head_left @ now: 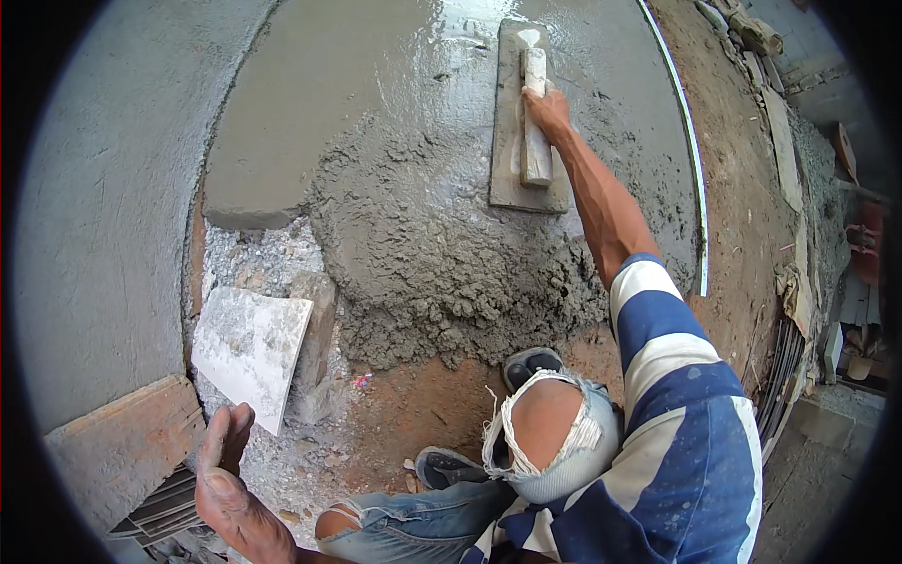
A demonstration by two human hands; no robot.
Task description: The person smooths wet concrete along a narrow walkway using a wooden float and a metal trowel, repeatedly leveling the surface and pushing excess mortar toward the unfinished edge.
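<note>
My right hand [547, 111] grips the pale handle of a rectangular float [503, 150], whose flat blade lies on wet grey concrete [272, 122]. Below the float the concrete is rough and lumpy, with a ragged near edge; farther up it is smoother and glossy in places. My left hand [235, 489] is raised at the lower left, open and empty, its fingers slightly bent, just below a pale square board or tile [249, 343] that rests against a concrete chunk [315, 301].
A grey slab [103, 216] runs along the left, with a rough plank [122, 442] at its lower end. A white strip [696, 216] edges the concrete at right, beside dirt, boards and debris [780, 141]. Gravel and reddish soil [423, 404] surround my shoes and bent knees.
</note>
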